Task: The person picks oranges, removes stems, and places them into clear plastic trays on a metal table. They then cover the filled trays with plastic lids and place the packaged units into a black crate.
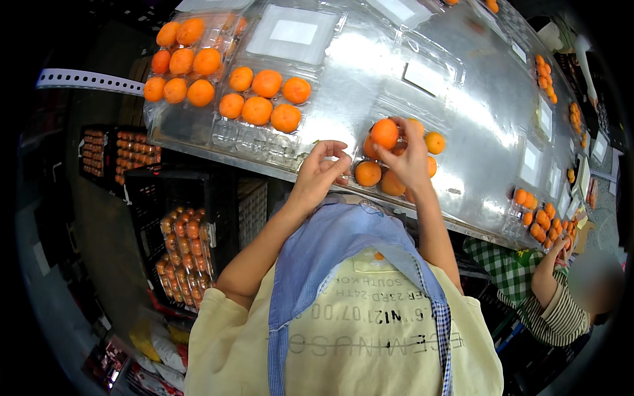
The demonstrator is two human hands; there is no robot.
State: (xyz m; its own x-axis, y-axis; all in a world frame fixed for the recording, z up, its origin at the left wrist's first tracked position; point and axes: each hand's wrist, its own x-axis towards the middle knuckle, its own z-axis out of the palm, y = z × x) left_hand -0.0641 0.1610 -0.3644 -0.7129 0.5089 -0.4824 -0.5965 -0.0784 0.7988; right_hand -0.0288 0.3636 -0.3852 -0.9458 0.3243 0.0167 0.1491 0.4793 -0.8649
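Note:
My right hand holds a round orange persimmon between thumb and fingers. It is just over a clear plastic tray, in which several more persimmons sit. Close to the table's near edge, left of that tray, is my left hand; its fingers are loosely curled and apart, and I see nothing in them. Farther left are a clear pack with two rows of persimmons and another fuller pack of persimmons.
The metal table carries an open clear pack lid with a white label. Black crates of packed fruit stand below left. At the right, a co-worker in a striped sleeve has a hand by more orange fruit.

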